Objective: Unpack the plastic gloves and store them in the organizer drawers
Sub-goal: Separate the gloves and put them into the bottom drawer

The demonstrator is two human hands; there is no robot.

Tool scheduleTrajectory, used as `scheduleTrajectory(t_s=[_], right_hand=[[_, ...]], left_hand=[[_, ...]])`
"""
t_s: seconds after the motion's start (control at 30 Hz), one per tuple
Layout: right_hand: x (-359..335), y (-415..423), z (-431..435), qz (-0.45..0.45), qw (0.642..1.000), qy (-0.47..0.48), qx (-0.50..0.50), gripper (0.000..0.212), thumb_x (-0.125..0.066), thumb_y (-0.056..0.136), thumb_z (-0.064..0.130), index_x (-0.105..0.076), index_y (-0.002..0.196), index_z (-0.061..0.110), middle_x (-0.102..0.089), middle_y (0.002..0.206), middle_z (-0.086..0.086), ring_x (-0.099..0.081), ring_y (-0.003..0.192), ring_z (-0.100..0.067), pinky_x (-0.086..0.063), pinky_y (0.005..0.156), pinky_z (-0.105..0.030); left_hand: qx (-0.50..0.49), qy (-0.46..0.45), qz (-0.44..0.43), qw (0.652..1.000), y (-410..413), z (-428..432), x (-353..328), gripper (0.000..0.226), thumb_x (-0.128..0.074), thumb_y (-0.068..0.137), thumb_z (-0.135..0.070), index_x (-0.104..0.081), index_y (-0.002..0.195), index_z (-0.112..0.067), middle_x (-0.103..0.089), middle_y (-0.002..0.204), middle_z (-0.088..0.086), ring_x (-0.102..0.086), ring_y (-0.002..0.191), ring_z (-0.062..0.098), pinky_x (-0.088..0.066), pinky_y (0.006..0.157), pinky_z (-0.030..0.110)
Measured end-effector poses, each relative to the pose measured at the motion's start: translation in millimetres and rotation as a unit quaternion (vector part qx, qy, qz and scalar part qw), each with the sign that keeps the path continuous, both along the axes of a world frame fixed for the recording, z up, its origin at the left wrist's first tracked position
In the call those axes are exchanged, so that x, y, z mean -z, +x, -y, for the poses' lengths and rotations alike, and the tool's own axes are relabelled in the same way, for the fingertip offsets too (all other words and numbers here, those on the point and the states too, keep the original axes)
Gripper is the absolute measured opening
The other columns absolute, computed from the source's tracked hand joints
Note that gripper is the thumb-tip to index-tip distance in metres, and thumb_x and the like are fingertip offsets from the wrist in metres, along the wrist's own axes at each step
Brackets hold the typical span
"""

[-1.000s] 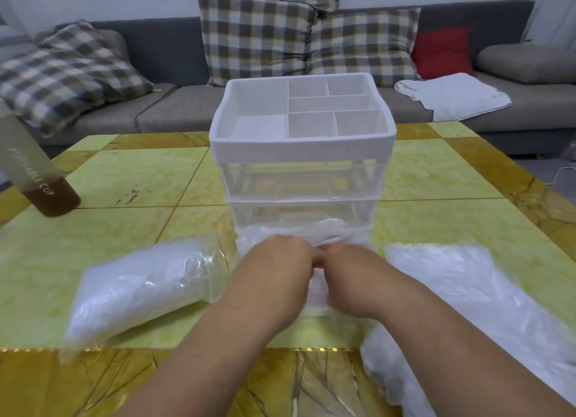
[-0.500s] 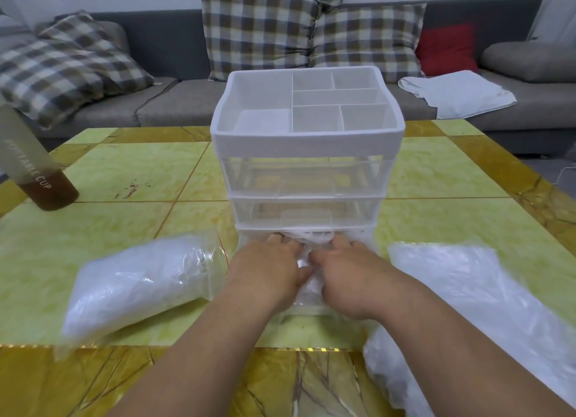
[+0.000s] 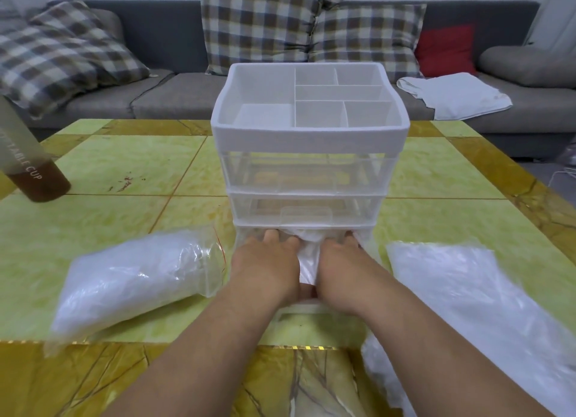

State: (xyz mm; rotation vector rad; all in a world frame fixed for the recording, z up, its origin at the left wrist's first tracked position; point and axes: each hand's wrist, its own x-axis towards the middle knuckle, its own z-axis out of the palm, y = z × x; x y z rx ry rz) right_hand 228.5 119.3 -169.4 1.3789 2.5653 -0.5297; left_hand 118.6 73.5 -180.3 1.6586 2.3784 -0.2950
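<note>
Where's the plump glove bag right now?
Head view, left side: the plump glove bag lies on the table, just left of the left hand and the open bottom drawer of the organizer, nearer than the bottle.

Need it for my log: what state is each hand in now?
Left hand: open, pressing the plastic gloves down in the bottom drawer.
Right hand: open, pressing them too.

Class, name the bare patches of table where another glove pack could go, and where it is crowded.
Free: table between brown bottle and organizer, behind left glove pack; also right of the organizer, behind right plastic bag. Crowded: front, where left hand and right hand press gloves into open drawer.
</note>
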Motion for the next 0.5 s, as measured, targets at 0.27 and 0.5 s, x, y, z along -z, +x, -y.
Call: scheduleTrajectory(t_s=[0.27,0.5], right_hand=[[-30,18,5,-0.039,0.998,0.024,-0.048,0.014,-0.048,0.095,0.006,-0.048,0.082,0.011,-0.05,0.096,-0.004,-0.046,0.08,-0.016,-0.028,0.052,-0.019],[-48,23,25,0.067,0.992,0.024,-0.103,0.036,-0.047,0.091,0.001,-0.034,0.059,0.013,-0.035,0.063,-0.001,-0.031,0.053,-0.011,-0.022,0.044,-0.02]], left_hand=[[-0.01,-0.007,0.015,1.0,-2,-4,5,0.098,-0.057,0.071,-0.083,-0.025,0.151,-0.036,-0.033,0.149,0.001,-0.042,0.132,0.026,-0.04,0.102,0.039],[-0.016,-0.004,0.021,1.0,-5,-5,11,0.101,-0.058,0.068,-0.084,-0.025,0.152,-0.037,-0.03,0.151,-0.001,-0.041,0.134,0.027,-0.042,0.102,0.041]])
